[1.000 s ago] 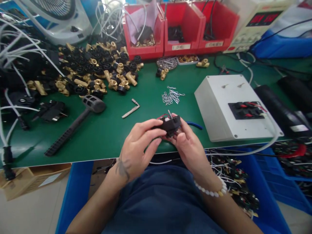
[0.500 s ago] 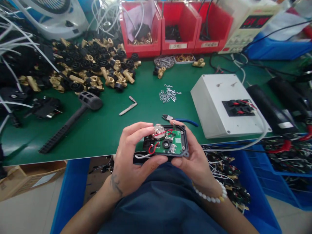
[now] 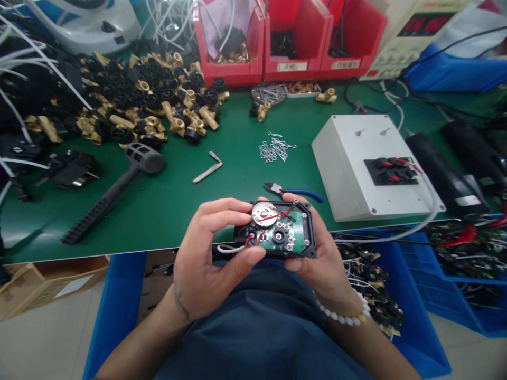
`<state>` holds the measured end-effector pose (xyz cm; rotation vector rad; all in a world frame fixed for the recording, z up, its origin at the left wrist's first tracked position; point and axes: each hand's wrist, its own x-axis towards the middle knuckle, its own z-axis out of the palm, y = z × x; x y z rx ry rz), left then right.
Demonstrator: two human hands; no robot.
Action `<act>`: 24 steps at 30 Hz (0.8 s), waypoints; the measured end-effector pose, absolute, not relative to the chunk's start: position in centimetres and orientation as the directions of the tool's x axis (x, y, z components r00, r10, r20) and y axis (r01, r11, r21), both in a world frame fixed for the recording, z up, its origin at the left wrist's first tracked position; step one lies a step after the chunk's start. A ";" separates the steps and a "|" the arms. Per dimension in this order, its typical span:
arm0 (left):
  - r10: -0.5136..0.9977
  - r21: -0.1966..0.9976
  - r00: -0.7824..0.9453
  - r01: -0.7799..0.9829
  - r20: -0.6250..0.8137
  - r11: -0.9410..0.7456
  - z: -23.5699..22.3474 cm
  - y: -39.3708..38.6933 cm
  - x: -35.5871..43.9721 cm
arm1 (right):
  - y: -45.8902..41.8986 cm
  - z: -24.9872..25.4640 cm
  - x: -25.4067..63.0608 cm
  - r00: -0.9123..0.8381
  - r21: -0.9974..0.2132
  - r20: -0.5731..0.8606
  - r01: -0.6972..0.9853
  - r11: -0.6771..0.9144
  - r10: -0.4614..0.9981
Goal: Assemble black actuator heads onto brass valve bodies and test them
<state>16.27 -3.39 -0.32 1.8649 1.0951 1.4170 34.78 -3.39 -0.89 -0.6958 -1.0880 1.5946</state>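
Observation:
Between my two hands is a black plastic housing [image 3: 311,232] with a green circuit board [image 3: 299,230], a round metal motor [image 3: 264,215] and red and black wires inside. Its open side faces up toward me. My left hand [image 3: 217,245] grips the left end, fingertips by the motor and thumb at the near edge. My right hand [image 3: 322,253] wraps the right end, thumb along the near side. A white cable [image 3: 229,248] loops out at the left. Just beyond the housing lie blue-handled side cutters [image 3: 293,191].
A black mallet [image 3: 130,171] and a bent metal tool [image 3: 208,167] lie on the green table. Wire clips [image 3: 275,148] sit further back. Brass fittings [image 3: 190,119] pile up at left. A grey box [image 3: 348,174] stands right; red bins [image 3: 232,68] line the back.
The housing has shifted slightly right and tilted, showing more of the motor and board. My right hand has moved a little right with it. Both hands keep their hold.

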 end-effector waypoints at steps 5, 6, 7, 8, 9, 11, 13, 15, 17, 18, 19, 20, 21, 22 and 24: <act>0.871 0.791 0.054 0.393 0.489 -0.469 0.4 -3.6 16.4 | -3.6 -0.8 34.8 -0.293 -0.936 0.084 -0.352 -0.026 0.952; 0.865 0.775 0.045 0.422 0.501 -0.471 0.5 -3.6 16.4 | -3.6 -0.7 34.8 -0.299 -0.942 0.088 -0.336 -0.018 0.950; 0.853 0.752 0.046 0.448 0.521 -0.483 0.6 -3.5 16.4 | -3.6 -0.7 34.8 -0.304 -0.945 0.096 -0.326 -0.009 0.948; 0.835 0.725 0.056 0.466 0.547 -0.507 0.7 -3.4 16.3 | -3.6 -0.7 34.8 -0.311 -0.947 0.107 -0.322 0.001 0.944; 0.816 0.696 0.076 0.479 0.574 -0.534 0.7 -3.3 16.2 | -3.6 -0.6 34.8 -0.318 -0.947 0.121 -0.321 0.013 0.940; 0.783 0.643 0.120 0.502 0.610 -0.578 0.8 -3.1 16.0 | -3.5 -0.7 34.9 -0.323 -0.950 0.139 -0.311 0.034 0.936; 0.772 0.617 0.156 0.515 0.616 -0.595 0.8 -2.8 15.9 | -3.6 -0.9 34.9 -0.320 -0.961 0.146 -0.269 0.058 0.936; 0.782 0.609 0.205 0.523 0.589 -0.596 1.0 -2.6 15.8 | -3.7 -1.4 35.0 -0.332 -0.978 0.137 -0.197 0.074 0.933; 0.801 0.626 0.259 0.512 0.540 -0.588 1.3 -2.3 15.9 | -3.8 -1.8 35.1 -0.355 -0.989 0.119 -0.126 0.079 0.927; 0.814 0.644 0.277 0.505 0.510 -0.575 1.4 -2.2 15.9 | -3.8 -2.1 35.2 -0.367 -0.992 0.112 -0.100 0.081 0.923; 0.828 0.668 0.285 0.492 0.483 -0.559 1.5 -2.0 15.9 | -3.8 -2.2 35.2 -0.373 -0.993 0.112 -0.082 0.088 0.921; 0.839 0.697 0.285 0.468 0.463 -0.543 1.6 -1.8 15.9 | -3.7 -2.4 35.1 -0.375 -0.992 0.120 -0.071 0.100 0.919; 0.848 0.730 0.285 0.431 0.448 -0.531 1.6 -1.6 15.9 | -3.6 -2.5 35.0 -0.376 -0.991 0.130 -0.062 0.115 0.917; 0.855 0.764 0.288 0.386 0.432 -0.516 1.5 -1.5 15.9 | -3.5 -2.6 34.8 -0.375 -0.990 0.141 -0.056 0.129 0.916; 0.866 0.828 0.310 0.290 0.393 -0.480 1.2 -1.0 15.7 | -3.1 -2.7 34.4 -0.365 -0.989 0.146 -0.044 0.140 0.919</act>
